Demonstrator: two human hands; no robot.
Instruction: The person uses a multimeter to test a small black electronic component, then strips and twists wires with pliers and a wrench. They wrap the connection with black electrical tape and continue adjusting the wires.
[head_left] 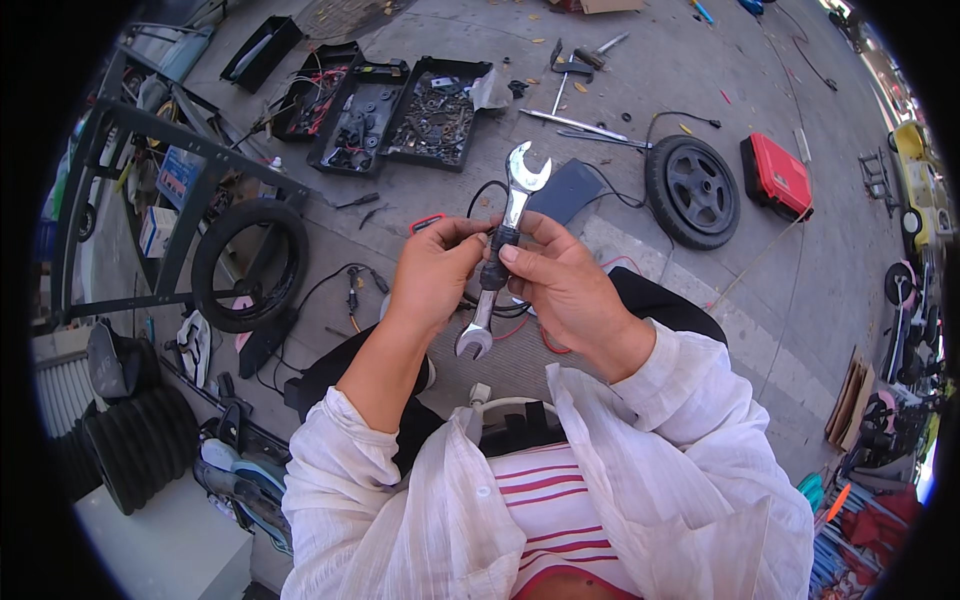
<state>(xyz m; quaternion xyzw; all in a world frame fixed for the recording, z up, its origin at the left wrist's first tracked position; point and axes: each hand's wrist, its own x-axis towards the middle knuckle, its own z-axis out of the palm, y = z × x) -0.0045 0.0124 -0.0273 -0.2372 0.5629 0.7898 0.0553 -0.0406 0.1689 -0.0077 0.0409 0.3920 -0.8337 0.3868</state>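
Concrete paving point(820, 255) spreads beneath and beyond your fingers, crowded enough that anything dropped could land among clutter. Well to the left of your left fingers, a bare tire point(208, 250) stands against a dark metal frame point(185, 138); it looks merely propped, so a knock from your elbow might topple it. Ahead of your left fingertips, and well apart from them, sits an open parts tray point(425, 160) full of loose hardware, where a small piece let slip would be hard to find.

Your left hand point(435, 265) has thumb and forefinger drawn together just at the left edge of the black wrap point(493, 272); whether a loose end lies between them, you cannot tell from here. That wrap circles the middle of the double-ended wrench point(515, 212), which tilts between your two hands. If the left fingers drag sideways, the wrap could bunch or unwind.

Your right hand point(570, 280) grips the wrench, thumb pressed on the wrap, fingers behind. Both shiny ends stick out past your fingers unsupported, so a loosened thumb could let the tool swivel or drop toward the cords below. Right of those fingers, well clear, lie a black wheel point(692, 190) and a red case point(778, 177).
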